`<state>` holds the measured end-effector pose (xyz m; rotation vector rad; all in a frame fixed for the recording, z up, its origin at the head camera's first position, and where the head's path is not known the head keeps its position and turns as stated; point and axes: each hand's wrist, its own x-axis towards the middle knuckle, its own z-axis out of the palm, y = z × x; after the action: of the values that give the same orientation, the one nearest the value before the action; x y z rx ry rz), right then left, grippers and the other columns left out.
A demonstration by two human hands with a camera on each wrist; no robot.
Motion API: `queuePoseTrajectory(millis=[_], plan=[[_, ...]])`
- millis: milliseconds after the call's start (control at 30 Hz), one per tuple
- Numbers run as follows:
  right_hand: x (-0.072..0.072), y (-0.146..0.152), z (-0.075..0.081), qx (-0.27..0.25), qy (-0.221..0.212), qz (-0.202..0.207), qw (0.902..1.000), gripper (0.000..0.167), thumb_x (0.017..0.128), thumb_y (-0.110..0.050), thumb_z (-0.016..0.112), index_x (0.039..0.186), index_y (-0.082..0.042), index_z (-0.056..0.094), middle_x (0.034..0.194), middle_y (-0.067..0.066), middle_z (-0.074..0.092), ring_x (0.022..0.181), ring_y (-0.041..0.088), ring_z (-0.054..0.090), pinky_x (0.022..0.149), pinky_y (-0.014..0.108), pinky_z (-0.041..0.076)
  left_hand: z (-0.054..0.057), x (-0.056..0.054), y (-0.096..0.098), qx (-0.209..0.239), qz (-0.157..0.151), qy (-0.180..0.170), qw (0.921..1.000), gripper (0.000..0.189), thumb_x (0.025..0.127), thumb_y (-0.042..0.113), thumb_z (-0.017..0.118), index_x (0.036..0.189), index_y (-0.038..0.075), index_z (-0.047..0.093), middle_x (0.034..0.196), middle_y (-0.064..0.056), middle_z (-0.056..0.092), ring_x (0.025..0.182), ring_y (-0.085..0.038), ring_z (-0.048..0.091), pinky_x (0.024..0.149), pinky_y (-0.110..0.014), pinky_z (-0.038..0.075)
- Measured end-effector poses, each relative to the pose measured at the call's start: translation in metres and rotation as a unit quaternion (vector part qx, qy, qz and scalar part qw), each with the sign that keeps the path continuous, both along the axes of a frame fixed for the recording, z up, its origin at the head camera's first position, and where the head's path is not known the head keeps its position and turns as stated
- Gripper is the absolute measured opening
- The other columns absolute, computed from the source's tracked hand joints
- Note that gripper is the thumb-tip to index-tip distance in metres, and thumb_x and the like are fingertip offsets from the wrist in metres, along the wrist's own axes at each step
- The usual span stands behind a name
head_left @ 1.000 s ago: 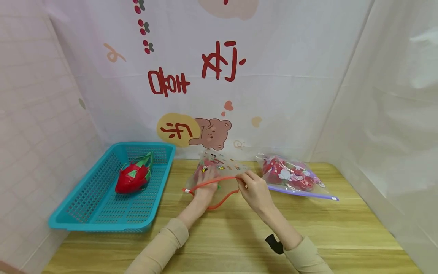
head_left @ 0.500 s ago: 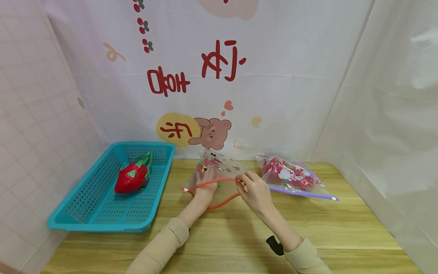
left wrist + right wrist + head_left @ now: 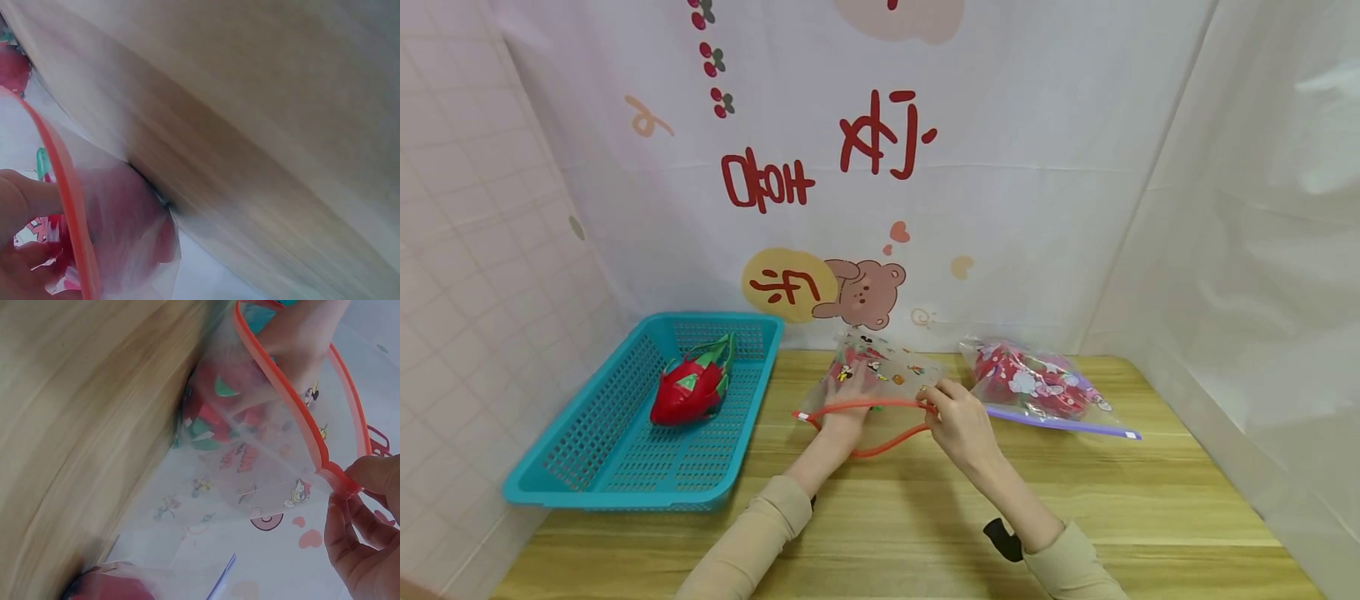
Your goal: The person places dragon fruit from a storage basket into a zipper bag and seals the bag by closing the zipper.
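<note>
A clear zip bag with an orange-red edge and cartoon prints lies mid-table, its mouth parted. My left hand reaches through the mouth, fingers spread against a red-and-green toy dragon fruit inside. Plastic and the hand cover much of that fruit. In the left wrist view, thumb and fingers stand apart beside the red shape. My right hand pinches the right end of the bag's orange-red edge; the right wrist view shows thumb and fingertips meeting on it.
At left stands a blue plastic basket with one toy dragon fruit in it. A second zip bag, purple-edged and filled with red items, lies at right near the back curtain. White sheets bound the wooden table.
The bag's upper edge has dropped slightly and flattened, narrowing the mouth. My right hand has shifted a little right and down with it. The left hand stays inside, moved slightly left.
</note>
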<state>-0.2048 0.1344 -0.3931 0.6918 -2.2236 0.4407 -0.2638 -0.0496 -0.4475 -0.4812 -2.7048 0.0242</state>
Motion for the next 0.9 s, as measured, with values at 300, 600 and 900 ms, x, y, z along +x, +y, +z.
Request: queuePoseTrajectory(millis=[300, 600, 900], plan=[[-0.002, 0.003, 0.006, -0.014, -0.017, 0.003, 0.9998, 0.025, 0.064, 0.012, 0.073, 0.08, -0.008, 0.072, 0.079, 0.002, 0.065, 0.062, 0.01, 0.052, 0.052, 0.019, 0.043, 0.001, 0.005, -0.003, 0.009, -0.009, 0.057, 0.9983, 0.047, 0.078, 0.001, 0.068, 0.117, 0.027, 0.066, 0.138, -0.01, 0.052, 0.102, -0.025, 0.066, 0.098, -0.056, 0.043], [-0.004, 0.004, 0.008, -0.024, -0.01, 0.013, 0.9996, 0.02, 0.067, 0.008, 0.074, 0.08, -0.007, 0.073, 0.079, 0.002, 0.065, 0.06, 0.011, 0.057, 0.051, 0.02, 0.045, 0.002, 0.007, -0.003, -0.007, -0.02, 0.071, 0.9972, 0.044, 0.082, 0.0, 0.062, 0.119, 0.023, 0.065, 0.139, -0.013, 0.052, 0.117, -0.027, 0.06, 0.099, -0.054, 0.044], [-0.005, 0.001, 0.0, -0.016, 0.046, 0.025, 0.9985, 0.015, 0.067, 0.001, 0.079, 0.077, -0.007, 0.071, 0.072, -0.001, 0.06, 0.058, 0.006, 0.049, 0.049, 0.017, 0.039, 0.007, 0.031, -0.009, 0.033, -0.089, 0.031, 0.995, 0.035, 0.081, 0.006, 0.068, 0.116, 0.009, 0.062, 0.095, -0.01, 0.065, 0.074, -0.023, 0.062, 0.053, -0.034, 0.05]])
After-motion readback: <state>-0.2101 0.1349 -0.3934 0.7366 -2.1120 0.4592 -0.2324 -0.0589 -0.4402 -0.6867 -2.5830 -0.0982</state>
